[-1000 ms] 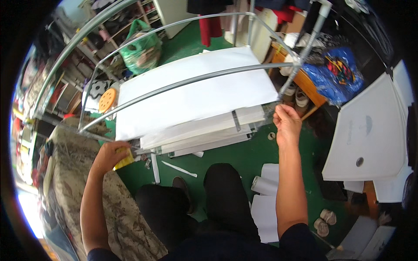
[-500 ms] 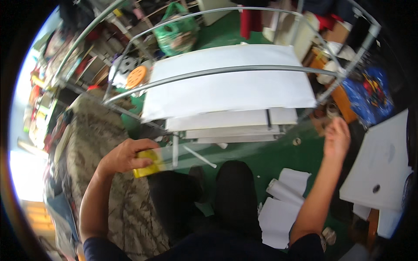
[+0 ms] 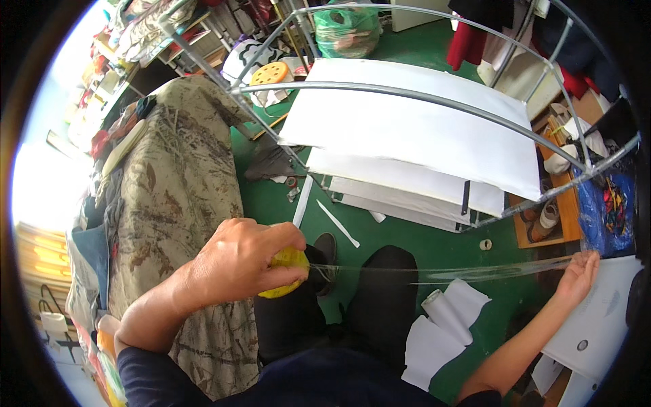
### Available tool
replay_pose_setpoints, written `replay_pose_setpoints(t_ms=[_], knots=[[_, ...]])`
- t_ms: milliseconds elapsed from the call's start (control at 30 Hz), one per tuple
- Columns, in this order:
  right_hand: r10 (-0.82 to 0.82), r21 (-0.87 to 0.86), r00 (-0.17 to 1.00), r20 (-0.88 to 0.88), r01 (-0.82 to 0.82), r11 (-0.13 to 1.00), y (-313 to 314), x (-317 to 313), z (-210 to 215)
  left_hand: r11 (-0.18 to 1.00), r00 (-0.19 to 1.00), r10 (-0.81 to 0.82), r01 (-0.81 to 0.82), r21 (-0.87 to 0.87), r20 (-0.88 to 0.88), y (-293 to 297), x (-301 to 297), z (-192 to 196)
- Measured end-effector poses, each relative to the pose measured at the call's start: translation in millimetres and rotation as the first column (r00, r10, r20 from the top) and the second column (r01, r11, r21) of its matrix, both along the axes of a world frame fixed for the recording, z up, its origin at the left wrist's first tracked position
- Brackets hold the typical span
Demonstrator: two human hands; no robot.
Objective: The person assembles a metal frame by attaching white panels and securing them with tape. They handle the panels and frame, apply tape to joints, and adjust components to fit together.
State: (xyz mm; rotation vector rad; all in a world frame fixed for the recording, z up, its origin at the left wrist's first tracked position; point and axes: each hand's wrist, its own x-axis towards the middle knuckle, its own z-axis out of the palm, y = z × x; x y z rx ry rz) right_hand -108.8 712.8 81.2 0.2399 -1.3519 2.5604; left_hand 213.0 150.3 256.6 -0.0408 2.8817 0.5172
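Observation:
My left hand [image 3: 247,261] is closed round a yellow roll of clear tape [image 3: 286,275], above my left thigh. A long clear strip of tape [image 3: 468,273] stretches from the roll across my knees to the right. Its far end is pinched in the fingertips of my right hand [image 3: 578,277], held out at the right. Ahead of me stands a grey metal tube frame [image 3: 407,93] with white sheet-covered shelves [image 3: 413,129] in tiers. The strip hangs in the air, apart from the shelves.
A camouflage-patterned cloth [image 3: 169,156] covers a long piece at the left. White paper [image 3: 434,346] and a paper roll [image 3: 447,315] lie on the green floor, with a thin white strip [image 3: 338,224]. Shoes [image 3: 546,218] sit in a wooden rack at right; a green bag [image 3: 347,30] stands behind.
Both hands have come lower and to the right, the tape still stretched between them. My view has shifted, so the frame now appears tilted and farther right.

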Motion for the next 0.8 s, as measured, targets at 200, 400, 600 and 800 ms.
replay_pose_setpoints(t_ms=[200,400,600,800], knots=[[-0.206,0.013,0.979,-0.005,0.206,0.979,6,0,7,0.97,0.884,-0.168,0.069,-0.235,-0.436,16,24,5],[-0.261,-0.104,0.96,-0.105,0.25,0.963,28,6,10,0.922,0.766,-0.382,0.349,-0.165,-0.517,22,43,30],[-0.323,-0.072,0.923,-0.208,0.315,0.946,-3,41,52,0.843,0.459,-0.537,0.245,-0.48,-0.708,28,60,72],[-0.473,-0.275,0.881,0.031,0.462,0.843,-2,62,98,0.849,0.155,-0.488,0.312,-0.426,-0.859,9,52,77]])
